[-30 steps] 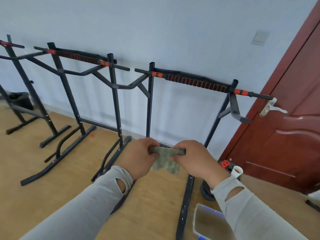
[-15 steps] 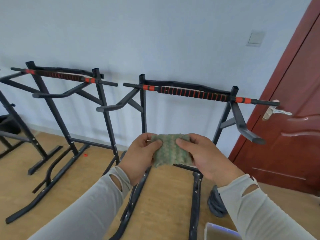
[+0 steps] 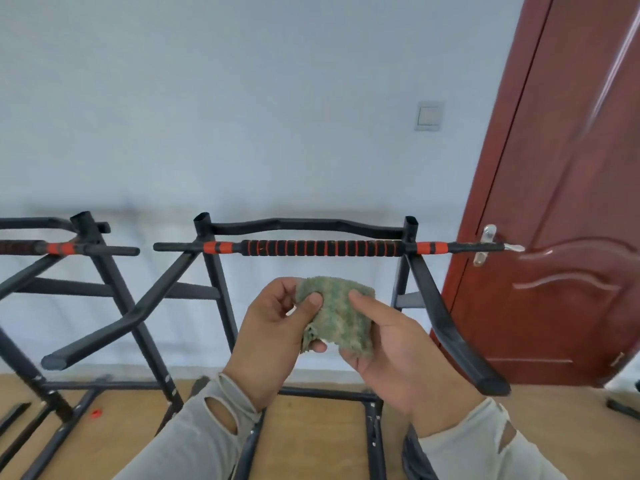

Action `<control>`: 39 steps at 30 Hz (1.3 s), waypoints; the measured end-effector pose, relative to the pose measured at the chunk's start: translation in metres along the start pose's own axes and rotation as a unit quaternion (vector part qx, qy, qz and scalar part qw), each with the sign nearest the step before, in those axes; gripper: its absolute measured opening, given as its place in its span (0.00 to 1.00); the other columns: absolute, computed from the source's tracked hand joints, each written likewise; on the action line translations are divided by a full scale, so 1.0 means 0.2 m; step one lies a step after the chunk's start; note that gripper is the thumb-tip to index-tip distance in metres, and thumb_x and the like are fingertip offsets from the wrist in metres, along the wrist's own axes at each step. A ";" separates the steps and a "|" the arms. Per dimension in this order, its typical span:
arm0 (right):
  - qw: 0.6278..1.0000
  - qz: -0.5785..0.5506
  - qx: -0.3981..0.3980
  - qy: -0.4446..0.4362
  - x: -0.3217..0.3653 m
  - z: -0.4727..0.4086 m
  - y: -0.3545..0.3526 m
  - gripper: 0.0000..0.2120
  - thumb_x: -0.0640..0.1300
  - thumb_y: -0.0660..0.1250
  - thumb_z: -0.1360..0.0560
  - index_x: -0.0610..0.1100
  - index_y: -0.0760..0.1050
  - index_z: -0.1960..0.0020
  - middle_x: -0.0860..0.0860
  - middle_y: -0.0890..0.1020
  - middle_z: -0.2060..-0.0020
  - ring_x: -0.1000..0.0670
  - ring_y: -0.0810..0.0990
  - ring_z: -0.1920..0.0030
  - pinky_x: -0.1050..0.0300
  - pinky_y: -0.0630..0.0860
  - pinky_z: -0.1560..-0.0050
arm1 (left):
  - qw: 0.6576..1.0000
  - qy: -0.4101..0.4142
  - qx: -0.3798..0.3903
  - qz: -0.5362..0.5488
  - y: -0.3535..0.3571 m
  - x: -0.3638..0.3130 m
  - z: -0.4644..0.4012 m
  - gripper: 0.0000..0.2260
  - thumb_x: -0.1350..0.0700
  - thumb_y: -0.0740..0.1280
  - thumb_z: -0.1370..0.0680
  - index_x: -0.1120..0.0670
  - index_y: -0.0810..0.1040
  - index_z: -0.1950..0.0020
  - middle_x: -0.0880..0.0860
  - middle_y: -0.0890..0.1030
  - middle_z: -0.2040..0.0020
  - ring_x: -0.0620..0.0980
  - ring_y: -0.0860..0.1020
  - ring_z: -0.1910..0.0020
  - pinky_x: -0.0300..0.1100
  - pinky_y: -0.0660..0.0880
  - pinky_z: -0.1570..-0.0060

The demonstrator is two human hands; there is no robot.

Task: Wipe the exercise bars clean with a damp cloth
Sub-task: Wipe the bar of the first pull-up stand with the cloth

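1. Green cloth (image 3: 337,315) sits at centre frame, held up between both hands, just below the nearest bar and not touching it.
2. Left hand (image 3: 273,337): thumb pressed onto the cloth's left edge with the fingers curled behind it, so it grips the cloth. Right hand (image 3: 391,355): thumb laid across the front face with the fingers underneath, also gripping the cloth.
3. Nearest pull-up bar (image 3: 320,248) runs level across mid frame, with a black-and-orange ribbed grip in the middle and orange tape bands toward each end. A bare black rear bar (image 3: 304,224) lies just above and behind it.
4. Second stand (image 3: 104,268) stands at left of frame; its bar is partly cut off by the edge. Red-brown door (image 3: 561,202) fills the right side, its handle (image 3: 488,244) close behind the bar's right tip.
5. Handling judgement: the cloth looks soft, light and limp, and it will sag unless folded into a pad. Best held bunched in one palm and wrapped round the tube.
6. Handling judgement: the ribbed grip probably drags against damp terry, while the painted steel should slide easily. The frame looks stiff and steady enough to take wiping pressure.
7. Status: no wiping contact visible yet; the cloth appears to be readied for the first pass.
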State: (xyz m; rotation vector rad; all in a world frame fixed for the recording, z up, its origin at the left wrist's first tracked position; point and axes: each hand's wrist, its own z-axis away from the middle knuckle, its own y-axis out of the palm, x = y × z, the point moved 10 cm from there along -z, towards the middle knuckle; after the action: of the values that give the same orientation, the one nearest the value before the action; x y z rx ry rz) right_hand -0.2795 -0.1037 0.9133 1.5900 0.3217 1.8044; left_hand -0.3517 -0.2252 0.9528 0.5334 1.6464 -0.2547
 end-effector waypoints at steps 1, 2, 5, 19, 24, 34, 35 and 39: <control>1.000 0.005 -0.024 -0.009 0.04 -0.03 -0.05 0.17 0.47 0.68 0.20 0.39 0.81 0.35 0.40 0.84 0.39 0.44 0.85 0.44 0.53 0.82 0.53 | 1.000 0.002 0.011 -0.007 0.03 0.01 -0.06 0.06 0.61 0.68 0.20 0.61 0.78 0.45 0.59 0.84 0.52 0.54 0.83 0.61 0.43 0.78 0.69; 0.998 0.023 -0.044 -0.027 0.10 -0.05 -0.08 0.17 0.48 0.66 0.18 0.40 0.80 0.35 0.41 0.84 0.39 0.44 0.85 0.41 0.50 0.82 0.46 | 1.000 0.002 0.024 -0.009 0.07 0.02 -0.12 0.06 0.61 0.68 0.20 0.61 0.78 0.45 0.59 0.84 0.52 0.54 0.83 0.61 0.44 0.79 0.69; 0.986 0.097 -0.110 -0.083 0.29 -0.08 -0.20 0.15 0.48 0.64 0.17 0.40 0.80 0.36 0.43 0.86 0.42 0.42 0.85 0.41 0.41 0.78 0.35 | 0.996 0.008 0.085 -0.013 0.21 0.06 -0.28 0.06 0.60 0.68 0.20 0.62 0.78 0.46 0.59 0.84 0.54 0.55 0.82 0.62 0.46 0.79 0.68; 0.870 0.232 -0.415 -0.130 0.82 -0.47 -0.77 0.10 0.46 0.64 0.16 0.45 0.82 0.41 0.48 0.88 0.49 0.45 0.88 0.49 0.47 0.83 0.47 | 0.929 0.077 0.240 -0.272 0.41 0.31 -1.12 0.05 0.54 0.67 0.20 0.46 0.77 0.46 0.43 0.81 0.54 0.44 0.81 0.57 0.34 0.77 0.54; 0.823 0.212 -0.500 -0.165 1.01 -0.47 -0.96 0.08 0.48 0.65 0.17 0.46 0.80 0.46 0.47 0.86 0.48 0.45 0.85 0.47 0.42 0.80 0.39 | 0.855 0.197 0.248 -0.411 0.59 0.30 -1.23 0.13 0.45 0.64 0.19 0.43 0.71 0.36 0.37 0.69 0.44 0.40 0.72 0.48 0.30 0.66 0.45; 0.578 0.654 -0.415 -0.256 1.39 -0.70 -1.01 0.11 0.49 0.56 0.14 0.59 0.77 0.44 0.65 0.80 0.55 0.63 0.78 0.56 0.64 0.75 0.52 | 0.748 0.298 0.280 -0.522 1.20 0.51 -1.38 0.17 0.42 0.61 0.19 0.48 0.70 0.33 0.47 0.76 0.38 0.49 0.74 0.39 0.45 0.73 0.35; 0.543 0.718 -0.354 -0.254 1.34 -0.78 -0.99 0.13 0.50 0.55 0.14 0.57 0.77 0.38 0.63 0.81 0.51 0.62 0.79 0.53 0.62 0.77 0.47 | 0.729 0.309 0.279 -0.544 1.25 0.53 -1.40 0.17 0.42 0.60 0.19 0.48 0.71 0.34 0.47 0.76 0.39 0.50 0.75 0.41 0.46 0.73 0.37; 0.439 0.859 -0.178 -0.196 1.02 -0.97 -1.12 0.22 0.53 0.57 0.16 0.45 0.72 0.25 0.49 0.76 0.28 0.50 0.71 0.26 0.48 0.66 0.23 | 0.684 0.325 0.268 -0.596 1.36 0.64 -1.46 0.14 0.43 0.61 0.20 0.49 0.76 0.42 0.48 0.80 0.47 0.52 0.77 0.49 0.48 0.76 0.48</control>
State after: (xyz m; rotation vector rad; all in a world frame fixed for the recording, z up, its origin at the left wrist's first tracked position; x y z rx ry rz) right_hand -0.3862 0.2397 0.8933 1.7893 -2.6401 2.0183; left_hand -0.4838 0.1703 0.9108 -0.1871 2.4349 -1.7275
